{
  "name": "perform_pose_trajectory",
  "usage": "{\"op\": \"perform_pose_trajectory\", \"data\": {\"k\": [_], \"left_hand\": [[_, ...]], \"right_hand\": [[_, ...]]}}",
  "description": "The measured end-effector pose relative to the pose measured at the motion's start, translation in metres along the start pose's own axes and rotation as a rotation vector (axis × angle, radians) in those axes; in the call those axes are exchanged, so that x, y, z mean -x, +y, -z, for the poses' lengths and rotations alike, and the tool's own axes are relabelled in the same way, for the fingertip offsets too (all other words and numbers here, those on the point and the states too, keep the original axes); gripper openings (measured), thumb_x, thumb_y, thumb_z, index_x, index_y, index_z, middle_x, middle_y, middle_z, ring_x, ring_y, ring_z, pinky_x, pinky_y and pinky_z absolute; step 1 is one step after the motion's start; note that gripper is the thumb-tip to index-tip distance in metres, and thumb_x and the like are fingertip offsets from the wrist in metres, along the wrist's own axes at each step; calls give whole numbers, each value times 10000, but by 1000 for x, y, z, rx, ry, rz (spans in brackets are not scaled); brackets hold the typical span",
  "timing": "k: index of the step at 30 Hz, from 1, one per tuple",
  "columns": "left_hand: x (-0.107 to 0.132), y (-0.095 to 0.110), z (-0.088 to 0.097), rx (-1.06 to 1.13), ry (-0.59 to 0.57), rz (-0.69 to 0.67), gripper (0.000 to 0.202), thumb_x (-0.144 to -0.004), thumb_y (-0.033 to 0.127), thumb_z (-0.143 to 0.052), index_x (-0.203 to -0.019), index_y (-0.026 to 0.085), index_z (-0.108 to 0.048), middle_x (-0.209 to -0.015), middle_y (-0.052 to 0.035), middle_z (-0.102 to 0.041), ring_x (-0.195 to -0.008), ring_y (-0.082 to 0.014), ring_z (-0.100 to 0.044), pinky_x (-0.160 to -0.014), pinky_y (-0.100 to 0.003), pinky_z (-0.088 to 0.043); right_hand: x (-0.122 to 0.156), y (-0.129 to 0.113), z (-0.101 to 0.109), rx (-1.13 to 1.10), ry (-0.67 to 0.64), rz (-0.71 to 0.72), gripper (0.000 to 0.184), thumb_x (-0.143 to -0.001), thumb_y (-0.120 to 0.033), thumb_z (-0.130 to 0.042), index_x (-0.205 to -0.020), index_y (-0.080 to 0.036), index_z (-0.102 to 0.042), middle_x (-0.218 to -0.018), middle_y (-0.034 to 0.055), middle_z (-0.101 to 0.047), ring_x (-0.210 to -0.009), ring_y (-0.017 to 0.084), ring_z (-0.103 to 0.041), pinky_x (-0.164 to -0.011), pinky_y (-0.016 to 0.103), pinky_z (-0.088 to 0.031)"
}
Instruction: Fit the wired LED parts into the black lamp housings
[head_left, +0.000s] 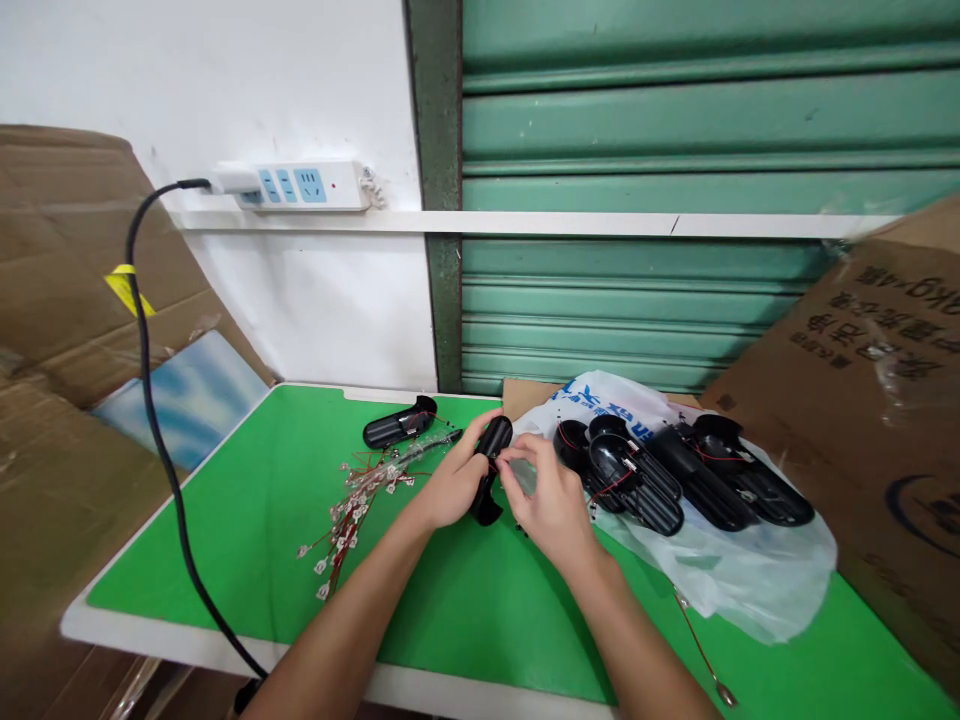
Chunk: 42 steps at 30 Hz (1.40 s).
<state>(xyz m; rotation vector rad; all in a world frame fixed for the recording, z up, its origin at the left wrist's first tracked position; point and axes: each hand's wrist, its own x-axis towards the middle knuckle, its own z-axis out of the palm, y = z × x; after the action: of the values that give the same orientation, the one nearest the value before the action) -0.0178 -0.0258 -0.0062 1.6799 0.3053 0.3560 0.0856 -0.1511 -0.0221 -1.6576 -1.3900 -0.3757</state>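
My left hand (456,482) is wrapped round a black plastic shell (490,492) above the middle of the green tabletop. At the shell's side, my right hand (546,492) pinches with thumb and forefinger; what lies between the fingertips is too small to make out, though a bit of red wire shows there. Left of my left hand lies a loose bundle of red wires with small pale end pieces (351,520). Another black shell (400,424) with a thin red wire rests behind that bundle. Several more black shells (637,478) are piled to the right.
A white plastic bag (780,590) lies under the piled shells. One loose wire (699,645) is near the front right. Cardboard boxes (847,400) flank the table (247,560). A black cable (154,400) hangs at left from a power strip (300,187).
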Motion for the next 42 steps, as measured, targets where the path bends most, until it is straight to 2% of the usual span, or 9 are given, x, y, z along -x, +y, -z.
{"op": "perform_pose_trajectory", "data": {"k": [3,8,14,20,23,27,33,37,42], "left_hand": [[0,1,-1,6,13,17,760,-777,199,-404,-1535,184,-347,-1383,-82,-535,-1096,-235,-552,-973,-336,-428],[1,0,-1,-8,29,11,750,-770,195,-407,-1519,181,-369,-1382,-78,-535,-1169,-249,-528,-1025,-337,-402],[2,0,-2,-28,26,8,758,-774,205,-394,-1530,171,-350,-1358,-78,-533,-1045,-221,-538,-933,-315,-424],[2,-4,-1,0,19,47,773,-759,222,-408,-1529,183,-352,-1270,-68,-563,-980,-210,-535,-861,-299,-431],[0,-5,-1,-10,23,37,765,-757,215,-401,-1519,170,-359,-1327,-71,-546,-1066,-223,-533,-905,-302,-431],[0,-6,-3,-35,19,9,739,-789,195,-380,-1525,153,-335,-1409,-78,-508,-1216,-234,-506,-1046,-327,-401],[1,-7,-5,-114,12,-96,727,-821,163,-361,-1540,82,-285,-1543,-124,-388,-1420,-237,-380,-1226,-368,-255],[4,-8,-5,-227,23,-159,700,-858,142,-354,-1549,64,-271,-1604,-131,-317,-1502,-216,-277,-1271,-360,-160],[8,-10,-4,-384,25,-223,686,-892,127,-379,-1569,107,-272,-1614,-119,-313,-1504,-204,-288,-1275,-355,-168]], "right_hand": [[1,-1,0,66,-14,25,189,-983,-185,-514,-1166,-201,-467,-927,77,-715,-804,203,-726,-675,307,-560],[3,1,-2,29,-2,-27,169,-983,-218,-523,-1142,-200,-467,-922,77,-718,-808,205,-731,-662,301,-567],[4,-2,-2,95,14,29,123,-983,-206,-520,-1090,-203,-459,-904,78,-708,-749,203,-719,-612,288,-538],[4,0,-1,-11,-19,-77,168,-965,-216,-562,-1061,-215,-424,-889,42,-702,-761,186,-719,-655,275,-535],[3,-1,0,57,-12,-13,129,-967,-199,-546,-1047,-207,-445,-883,50,-690,-736,184,-704,-618,270,-510],[1,-4,-1,167,-12,69,67,-977,-170,-503,-1016,-197,-456,-849,57,-673,-681,176,-668,-574,269,-469],[2,-5,-1,245,-48,120,44,-1000,-145,-446,-986,-185,-458,-807,59,-670,-627,175,-649,-547,274,-410],[1,-9,2,286,-98,135,118,-1019,-153,-407,-917,-192,-453,-758,53,-635,-595,162,-614,-543,271,-377],[-2,-12,2,332,-119,179,161,-973,-101,-388,-856,-199,-436,-657,18,-544,-526,159,-538,-504,277,-335]]}}
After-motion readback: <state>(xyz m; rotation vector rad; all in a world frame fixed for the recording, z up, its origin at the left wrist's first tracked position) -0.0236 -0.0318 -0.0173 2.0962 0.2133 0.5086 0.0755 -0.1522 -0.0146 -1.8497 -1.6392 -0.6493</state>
